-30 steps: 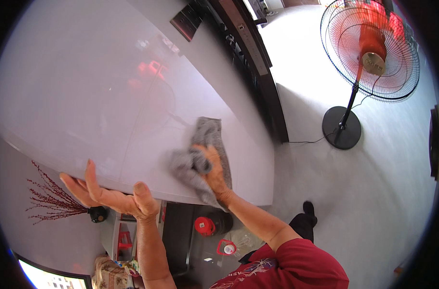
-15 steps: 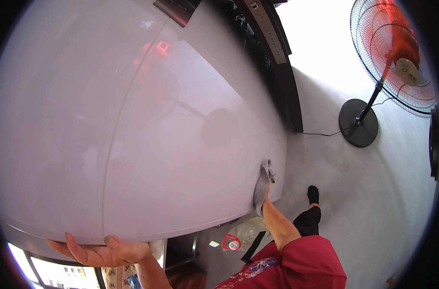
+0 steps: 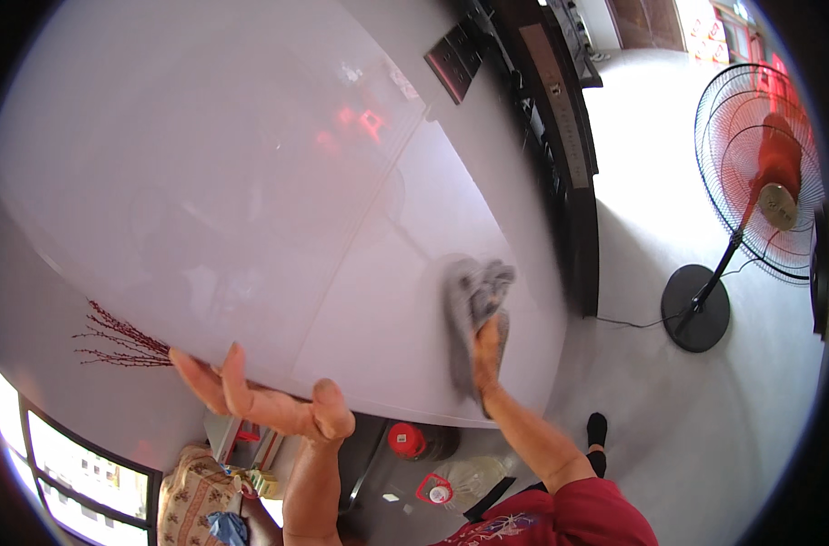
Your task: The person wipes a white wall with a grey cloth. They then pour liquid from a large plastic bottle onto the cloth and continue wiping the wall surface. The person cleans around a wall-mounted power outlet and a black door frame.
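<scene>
My right hand [image 3: 490, 350] presses a crumpled grey cloth [image 3: 476, 289] against a large glossy white surface [image 3: 260, 237]. The cloth is partly blurred by motion and hides some of my fingers. A thin seam crosses the surface, and reddish reflections show in its gloss. At the surface's lower left edge is my left hand [image 3: 273, 400], fingers apart and holding nothing; whether it touches the edge I cannot tell. Thin red twigs [image 3: 123, 341] stick out just beyond its fingertips.
Dark sockets [image 3: 452, 65] are set beside a long black unit [image 3: 560, 127]. A standing fan [image 3: 751, 182] rests on the grey floor at the right, its cord running to the unit. Below the surface are a red-lidded jar [image 3: 407, 440] and a clear bottle with a red handle [image 3: 469, 482].
My right hand has moved the cloth up and left, away from the surface's corner. My left hand has shifted right and up in the picture. The view has swung, bringing twigs and jar into sight.
</scene>
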A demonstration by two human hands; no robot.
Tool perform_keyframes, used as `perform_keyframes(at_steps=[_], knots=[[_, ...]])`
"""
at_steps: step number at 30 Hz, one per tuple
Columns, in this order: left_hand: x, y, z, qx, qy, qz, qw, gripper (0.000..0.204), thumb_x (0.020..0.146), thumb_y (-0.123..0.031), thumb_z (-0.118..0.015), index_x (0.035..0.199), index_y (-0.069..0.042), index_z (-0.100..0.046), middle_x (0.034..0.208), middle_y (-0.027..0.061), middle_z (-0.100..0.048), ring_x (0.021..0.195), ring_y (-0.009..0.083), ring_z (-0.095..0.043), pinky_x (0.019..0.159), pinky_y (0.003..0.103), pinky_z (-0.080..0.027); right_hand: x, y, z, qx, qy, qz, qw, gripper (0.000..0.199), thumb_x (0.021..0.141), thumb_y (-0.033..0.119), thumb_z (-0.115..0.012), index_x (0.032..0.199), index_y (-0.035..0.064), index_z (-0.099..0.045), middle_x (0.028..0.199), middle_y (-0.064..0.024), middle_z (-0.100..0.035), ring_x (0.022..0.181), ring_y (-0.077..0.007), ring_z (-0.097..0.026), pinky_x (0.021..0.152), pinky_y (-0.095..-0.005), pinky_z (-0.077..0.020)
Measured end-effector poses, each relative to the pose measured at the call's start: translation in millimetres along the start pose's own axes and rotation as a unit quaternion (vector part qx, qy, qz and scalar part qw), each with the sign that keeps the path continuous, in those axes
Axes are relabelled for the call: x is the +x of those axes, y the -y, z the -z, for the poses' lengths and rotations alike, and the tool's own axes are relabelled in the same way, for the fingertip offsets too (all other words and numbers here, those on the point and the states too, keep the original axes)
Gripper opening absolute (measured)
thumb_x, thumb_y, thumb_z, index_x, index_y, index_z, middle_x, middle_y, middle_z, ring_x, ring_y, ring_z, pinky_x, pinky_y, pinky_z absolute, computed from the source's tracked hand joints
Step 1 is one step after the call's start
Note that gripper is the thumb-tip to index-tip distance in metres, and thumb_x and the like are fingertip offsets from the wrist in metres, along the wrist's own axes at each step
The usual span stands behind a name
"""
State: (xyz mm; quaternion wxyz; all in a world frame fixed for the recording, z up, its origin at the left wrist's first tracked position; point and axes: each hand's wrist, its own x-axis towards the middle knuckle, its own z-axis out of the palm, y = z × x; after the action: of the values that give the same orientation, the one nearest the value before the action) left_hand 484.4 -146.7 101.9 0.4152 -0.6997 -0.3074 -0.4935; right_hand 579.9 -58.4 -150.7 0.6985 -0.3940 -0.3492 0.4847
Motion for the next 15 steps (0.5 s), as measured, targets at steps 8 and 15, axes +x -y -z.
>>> perform_keyframes(at_steps=[8,15], knots=[[-3.8,8.3,8.5,-0.092,-0.01,-0.007,0.996,0.083,0.079,-0.069,-0.048,0.131,-0.005,-0.037,0.148,0.0242,-0.012,0.138,0.0417,-0.018,0.106,0.059,-0.026,-36.3,151.6,-55.2,-0.117,0.243,0.492,0.828,0.067,0.066,0.013,-0.068,0.131,0.0128,-0.05,0.13,-0.0173,-0.046,0.125,-0.0436,-0.038,0.11,-0.0554,-0.0196],[-4.0,4.4,-4.9,-0.058,-0.027,-0.026,0.998,0.081,0.078,-0.067,-0.05,0.129,-0.006,-0.038,0.148,0.0252,-0.012,0.137,0.0446,-0.017,0.105,0.06,-0.027,70.3,208.4,-90.6,-0.163,0.157,0.559,0.798,0.077,0.064,0.019,-0.073,0.136,0.0198,-0.044,0.132,-0.0186,-0.046,0.126,-0.0419,-0.038,0.107,-0.0521,-0.0247]])
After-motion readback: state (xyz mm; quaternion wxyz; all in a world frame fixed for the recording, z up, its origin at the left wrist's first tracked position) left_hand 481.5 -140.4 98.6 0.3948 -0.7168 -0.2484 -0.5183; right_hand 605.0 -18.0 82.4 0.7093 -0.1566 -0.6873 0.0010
